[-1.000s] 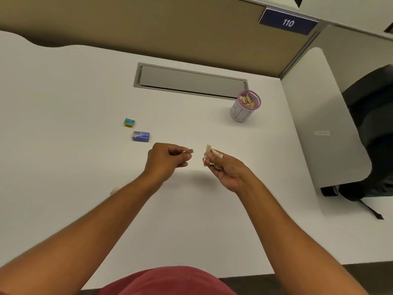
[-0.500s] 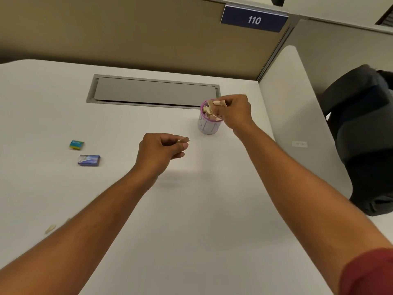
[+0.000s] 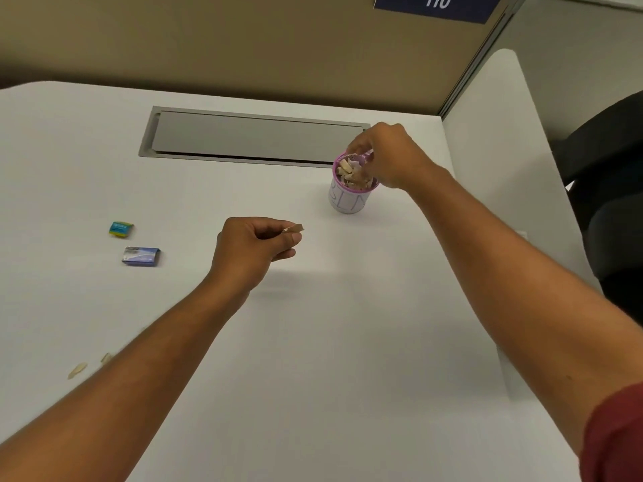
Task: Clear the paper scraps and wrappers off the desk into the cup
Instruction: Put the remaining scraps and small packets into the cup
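A dark blue sign (image 3: 435, 5) high on the tan partition (image 3: 243, 46) reads "110" in white. The cup (image 3: 349, 196), white with a pink rim, stands on the white desk (image 3: 330, 342) just in front of the grey cable hatch (image 3: 254, 135); faint purple lettering on its side is not legible. It is filled with pale paper scraps (image 3: 351, 173). The right hand (image 3: 389, 154) is at the cup's mouth, fingers pointing down into it; whether they grip anything cannot be told. The left hand (image 3: 254, 248) hovers mid-desk, thumb and forefinger pinching a small tan scrap (image 3: 295, 228). A teal wrapper (image 3: 120, 228) and a blue wrapper (image 3: 141, 256) lie to the left, print unreadable. Two loose scraps (image 3: 77, 370) lie near the left forearm. A dark chair (image 3: 612, 189) stands beyond the side panel.
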Motion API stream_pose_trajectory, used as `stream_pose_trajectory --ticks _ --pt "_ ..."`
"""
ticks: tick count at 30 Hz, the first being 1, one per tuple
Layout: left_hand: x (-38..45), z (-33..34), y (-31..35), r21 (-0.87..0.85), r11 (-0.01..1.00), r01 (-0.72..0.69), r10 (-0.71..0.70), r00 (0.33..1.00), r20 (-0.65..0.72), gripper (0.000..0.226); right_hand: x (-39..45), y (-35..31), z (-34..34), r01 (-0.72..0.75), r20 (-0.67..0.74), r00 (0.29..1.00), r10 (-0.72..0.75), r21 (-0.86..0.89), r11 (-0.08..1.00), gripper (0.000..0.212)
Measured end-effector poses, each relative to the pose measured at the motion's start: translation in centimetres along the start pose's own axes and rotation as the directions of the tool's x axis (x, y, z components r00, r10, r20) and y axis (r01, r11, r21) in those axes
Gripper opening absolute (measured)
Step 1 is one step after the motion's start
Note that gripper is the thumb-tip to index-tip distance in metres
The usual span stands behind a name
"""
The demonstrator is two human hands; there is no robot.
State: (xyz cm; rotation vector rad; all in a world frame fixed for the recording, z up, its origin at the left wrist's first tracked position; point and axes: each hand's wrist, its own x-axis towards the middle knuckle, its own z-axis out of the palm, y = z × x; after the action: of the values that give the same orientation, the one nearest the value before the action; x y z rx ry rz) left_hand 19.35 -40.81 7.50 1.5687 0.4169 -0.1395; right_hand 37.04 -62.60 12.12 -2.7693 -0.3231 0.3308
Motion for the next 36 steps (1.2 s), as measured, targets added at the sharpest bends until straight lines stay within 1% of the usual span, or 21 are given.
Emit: stream_pose_trajectory --ticks 4,6,9,14,16,18,20,21,22,24,25,26,27,28,30,32,34,36 --pt "-0.2 0.3 0.1 0.009 1.000 0.003 -0.003 1.000 0.000 0.015 -0.4 -0.8 0.0 -0.008 -0.028 1.000 0.007 -0.037 0.999 0.032" --pt "-0.3 0.3 0.1 0.013 1.000 0.005 -0.005 1.000 0.000 0.014 -0.3 -1.2 0.7 -0.046 -0.024 0.999 0.044 -0.061 0.997 0.028" --pt "-0.5 0.1 0.1 0.012 1.000 0.011 -0.011 1.000 -0.006 0.013 -0.2 -1.8 2.0 -0.111 0.046 0.992 0.117 -0.109 0.988 0.037" --pt "-0.6 -0.4 0.2 0.034 0.999 0.014 -0.013 1.000 -0.015 0.014 -0.2 -2.3 3.5 -0.101 0.109 0.987 0.121 -0.177 0.979 0.052" --pt "-0.6 -0.3 0.2 0.048 0.999 0.014 -0.013 1.000 -0.013 0.014 -0.2 -2.3 3.3 -0.092 0.102 0.989 0.109 -0.160 0.983 0.048" --pt "-0.6 0.0 0.4 0.058 0.998 0.011 -0.011 1.000 -0.006 0.015 -0.3 -2.0 2.9 -0.072 0.067 0.995 0.079 -0.095 0.993 0.036" --pt "-0.4 0.4 0.7 0.061 0.998 0.009 -0.009 1.000 0.002 0.015 -0.9 -1.4 2.5 -0.053 -0.035 0.998 0.053 -0.004 0.999 0.025" --pt "-0.3 0.6 0.8 0.061 0.998 0.007 -0.008 1.000 0.008 0.015 -1.6 -0.9 2.4 -0.024 -0.134 0.990 0.032 0.056 0.998 0.021" --pt "-0.1 0.8 1.0 0.062 0.998 0.004 -0.005 1.000 0.013 0.016 -2.5 -0.4 2.5 0.021 -0.263 0.965 0.013 0.124 0.992 0.018" --pt "0.5 1.3 1.6 0.065 0.998 -0.007 0.006 1.000 0.019 0.017 -4.7 0.7 3.5 0.128 -0.513 0.858 0.011 0.235 0.964 0.014" --pt "0.9 1.5 2.0 0.069 0.998 -0.013 0.012 1.000 0.021 0.017 -5.9 1.3 4.4 0.153 -0.589 0.808 0.028 0.255 0.955 0.012" --pt "1.3 1.8 2.5 0.077 0.997 -0.022 0.021 1.000 0.022 0.018 -7.1 1.8 5.7 0.148 -0.621 0.782 0.054 0.270 0.951 0.010" --pt "1.8 2.2 3.0 0.092 0.995 -0.036 0.034 0.999 0.023 0.018 -8.3 2.3 7.2 0.129 -0.616 0.783 0.082 0.291 0.948 0.009" --pt "2.4 2.6 3.6 0.113 0.992 -0.055 0.052 0.998 0.028 0.019 -9.4 2.8 8.7 0.104 -0.584 0.805 0.104 0.312 0.944 0.010" --pt "3.7 3.8 4.9 0.175 0.979 -0.105 0.098 0.994 0.051 0.020 -11.3 3.8 11.6 0.040 -0.465 0.877 0.126 0.331 0.943 0.018" --pt "5.2 5.5 6.1 0.304 0.936 -0.178 0.161 0.984 0.082 0.022 -12.7 4.4 14.1 -0.027 -0.327 0.935 0.137 0.320 0.947 0.028" --pt "6.7 7.4 7.1 0.484 0.831 -0.273 0.242 0.962 0.127 0.024 -13.6 4.2 16.1 -0.061 -0.232 0.963 0.134 0.293 0.954 0.039" --pt "8.2 9.3 7.8 0.644 0.679 -0.354 0.307 0.933 0.189 0.026 -14.2 3.6 17.6 -0.064 -0.213 0.969 0.125 0.273 0.960 0.046"
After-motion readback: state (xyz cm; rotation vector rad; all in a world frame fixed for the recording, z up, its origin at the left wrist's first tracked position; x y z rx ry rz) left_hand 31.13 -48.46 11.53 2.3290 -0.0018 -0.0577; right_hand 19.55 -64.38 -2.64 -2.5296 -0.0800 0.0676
